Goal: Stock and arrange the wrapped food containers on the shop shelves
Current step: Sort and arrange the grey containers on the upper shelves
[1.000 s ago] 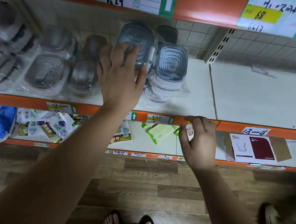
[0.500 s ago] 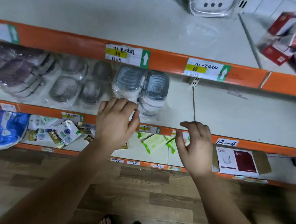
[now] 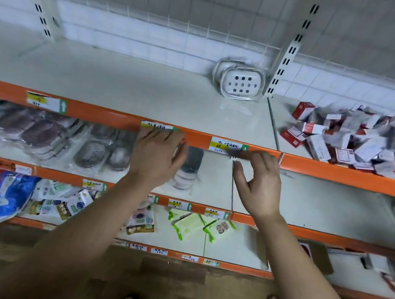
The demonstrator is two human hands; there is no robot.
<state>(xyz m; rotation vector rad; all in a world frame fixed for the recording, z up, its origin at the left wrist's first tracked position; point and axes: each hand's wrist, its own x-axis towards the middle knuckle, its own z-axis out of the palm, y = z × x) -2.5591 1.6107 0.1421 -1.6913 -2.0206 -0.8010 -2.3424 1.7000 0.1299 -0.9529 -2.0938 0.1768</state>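
While both hands are raised before the orange metal shelf edge (image 3: 339, 173), neither holds anything: the left hand (image 3: 158, 155) is spread with relaxed fingers, and the right hand (image 3: 259, 184) is loosely open with its thumb apart. The clear-wrapped, grey-lidded plastic food containers (image 3: 95, 152) lie on the shelf left of and behind the left hand. Above the right hand stands a white perforated plastic tray (image 3: 241, 85), and small red-and-white cartons (image 3: 343, 141) are piled to its right.

Wrapped food containers (image 3: 42, 134), rounded-rectangular with grey lids and sealed in clear film, fill the left part of the middle shelf (image 3: 213, 176) in a loose row, most of them lying flat or leaning back, blurred. Just right of the row, near the shelf's middle, one more wrapped stack (image 3: 190, 163) stands upright, dark lid above pale tubs
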